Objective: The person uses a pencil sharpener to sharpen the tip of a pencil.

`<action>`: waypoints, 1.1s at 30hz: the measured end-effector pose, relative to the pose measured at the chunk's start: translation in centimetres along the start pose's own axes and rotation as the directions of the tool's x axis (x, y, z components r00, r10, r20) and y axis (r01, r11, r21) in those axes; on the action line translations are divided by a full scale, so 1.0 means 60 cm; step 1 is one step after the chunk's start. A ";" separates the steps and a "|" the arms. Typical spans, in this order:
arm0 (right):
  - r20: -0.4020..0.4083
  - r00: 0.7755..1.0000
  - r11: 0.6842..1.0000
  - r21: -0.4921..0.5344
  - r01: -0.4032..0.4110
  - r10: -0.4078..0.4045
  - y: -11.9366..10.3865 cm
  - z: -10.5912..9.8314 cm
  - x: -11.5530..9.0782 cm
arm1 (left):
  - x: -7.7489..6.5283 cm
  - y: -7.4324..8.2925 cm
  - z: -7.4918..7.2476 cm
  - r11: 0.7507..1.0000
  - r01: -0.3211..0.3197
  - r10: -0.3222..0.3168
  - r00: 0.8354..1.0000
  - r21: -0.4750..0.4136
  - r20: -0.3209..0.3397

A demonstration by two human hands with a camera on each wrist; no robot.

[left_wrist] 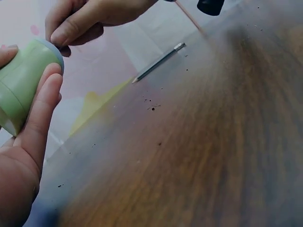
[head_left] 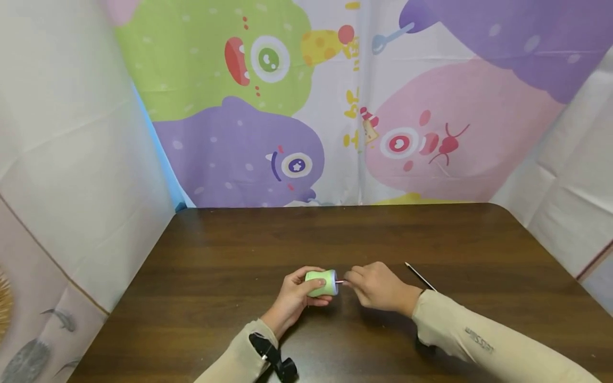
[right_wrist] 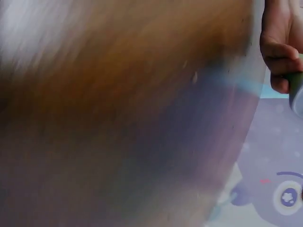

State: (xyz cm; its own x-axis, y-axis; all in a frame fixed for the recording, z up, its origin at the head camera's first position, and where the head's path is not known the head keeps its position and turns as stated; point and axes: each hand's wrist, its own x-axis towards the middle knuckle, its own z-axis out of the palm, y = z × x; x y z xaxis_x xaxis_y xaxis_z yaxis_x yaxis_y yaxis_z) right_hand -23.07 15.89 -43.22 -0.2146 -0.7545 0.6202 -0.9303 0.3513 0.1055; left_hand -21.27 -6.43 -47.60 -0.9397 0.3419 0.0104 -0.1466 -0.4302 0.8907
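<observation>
My left hand [head_left: 293, 292] grips a light green, barrel-shaped pencil sharpener [head_left: 314, 287] with a lavender end, thumb along its near side. That end faces right, toward my right hand [head_left: 380, 287]. Between the right thumb and fingers is the thin reddish shaft of a pencil [head_left: 340, 281], running into the lavender end; its tip is hidden inside. In the left wrist view, the right fingertips are right at the rim of the sharpener [left_wrist: 29, 78]. The right wrist view catches only part of the left hand and the sharpener [right_wrist: 296, 92] at its right edge.
A second, dark pencil [head_left: 420, 276] lies on the brown wooden table [head_left: 230, 250], beyond the right forearm. The left wrist view shows it with a pale eraser end. Behind the table's far edge hangs a cartoon-print cloth [head_left: 335, 159]; pale cloths flank both sides.
</observation>
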 end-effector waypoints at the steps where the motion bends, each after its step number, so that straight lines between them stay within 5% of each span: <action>1: 0.039 0.997 0.995 0.068 -0.074 0.072 -0.002 0.001 0.002 | 0.000 0.000 -0.001 1.000 0.001 -0.001 1.000 0.003 -0.003; 3: 0.158 0.955 0.930 0.235 -0.284 0.251 -0.004 0.001 0.006 | 0.001 -0.001 -0.002 1.000 0.000 0.000 1.000 0.013 -0.008; 4: 0.227 0.910 0.861 0.309 -0.405 0.347 -0.005 -0.001 0.008 | 0.001 -0.002 -0.003 1.000 -0.002 0.002 1.000 0.022 -0.006; 5: 0.306 0.848 0.755 0.390 -0.527 0.433 -0.006 -0.002 0.011 | 0.001 -0.002 -0.003 0.999 -0.004 0.004 1.000 0.035 -0.004; 7: 0.499 0.676 0.450 0.506 -0.736 0.543 -0.007 -0.006 0.015 | 0.001 -0.004 -0.004 0.998 -0.013 0.012 1.000 0.066 0.014; 9: 0.685 0.497 0.103 0.531 -0.841 0.533 -0.006 -0.010 0.015 | -0.001 -0.005 -0.004 0.995 -0.022 0.018 0.999 0.096 0.038; 11: 0.825 0.349 -0.188 0.467 -0.864 0.445 -0.005 -0.015 0.015 | -0.002 -0.006 -0.003 0.993 -0.029 0.022 0.998 0.115 0.066; 12: 0.870 0.297 -0.274 0.419 -0.866 0.392 -0.004 -0.018 0.014 | -0.003 -0.006 -0.002 0.992 -0.032 0.023 0.997 0.120 0.076; 13: 0.895 0.269 -0.322 0.388 -0.864 0.356 -0.004 -0.021 0.014 | -0.004 -0.006 -0.002 0.992 -0.033 0.023 0.996 0.119 0.084; 14: 0.906 0.256 -0.338 0.371 -0.865 0.338 -0.004 -0.025 0.014 | -0.004 -0.006 -0.001 0.992 -0.033 0.023 0.996 0.118 0.089; 15: 0.902 0.263 -0.320 0.376 -0.870 0.343 -0.004 -0.029 0.014 | -0.004 -0.007 0.000 0.993 -0.033 0.022 0.996 0.116 0.090; 16: 0.882 0.288 -0.259 0.397 -0.880 0.374 -0.004 -0.032 0.014 | -0.003 -0.007 0.001 0.993 -0.030 0.020 0.996 0.114 0.086; 17: 0.847 0.331 -0.151 0.423 -0.894 0.415 -0.005 -0.037 0.015 | -0.002 -0.007 0.002 0.994 -0.027 0.018 0.997 0.110 0.081; 18: 0.800 0.392 -0.012 0.446 -0.895 0.455 -0.007 -0.041 0.015 | -0.001 -0.007 0.003 0.994 -0.023 0.016 0.997 0.106 0.074; 20: 0.679 0.540 0.337 0.422 -0.841 0.497 -0.011 -0.047 0.018 | -0.001 -0.006 0.002 0.995 -0.020 0.015 0.998 0.095 0.059; 22: 0.554 0.694 0.650 0.323 -0.688 0.460 -0.014 -0.053 0.019 | -0.001 -0.005 0.002 0.997 -0.020 0.016 0.999 0.079 0.049; 23: 0.503 0.760 0.761 0.270 -0.590 0.411 -0.015 -0.056 0.019 | 0.000 -0.005 0.002 0.997 -0.022 0.019 0.999 0.070 0.048; 24: 0.461 0.814 0.839 0.231 -0.493 0.352 -0.015 -0.059 0.018 | 0.000 -0.005 0.002 0.998 -0.023 0.020 0.999 0.059 0.046; 26: 0.389 0.893 0.942 0.147 -0.301 0.225 -0.014 -0.060 0.014 | 0.000 -0.004 0.002 0.999 -0.026 0.024 0.999 0.042 0.045; 28: 0.309 0.946 0.990 0.061 -0.124 0.099 -0.009 -0.056 0.008 | 0.000 -0.004 0.001 0.999 -0.025 0.024 0.999 0.025 0.039; 31: 0.170 0.985 0.999 -0.031 0.043 -0.037 -0.001 -0.041 0.001 | -0.001 -0.004 0.002 1.000 -0.020 0.020 0.999 0.011 0.034; 33: 0.082 0.995 0.998 -0.030 0.060 -0.058 0.000 -0.030 -0.002 | -0.001 -0.004 0.002 1.000 -0.020 0.020 0.999 0.004 0.028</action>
State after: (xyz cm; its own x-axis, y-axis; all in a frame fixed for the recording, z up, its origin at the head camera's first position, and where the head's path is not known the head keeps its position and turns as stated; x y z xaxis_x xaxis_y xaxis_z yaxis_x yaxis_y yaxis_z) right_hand -22.53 17.01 -41.91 -0.1845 -0.8165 0.5471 -0.9322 0.3217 0.1657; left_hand -21.13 -6.26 -47.75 -0.9334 0.3566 0.0412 -0.1262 -0.4336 0.8922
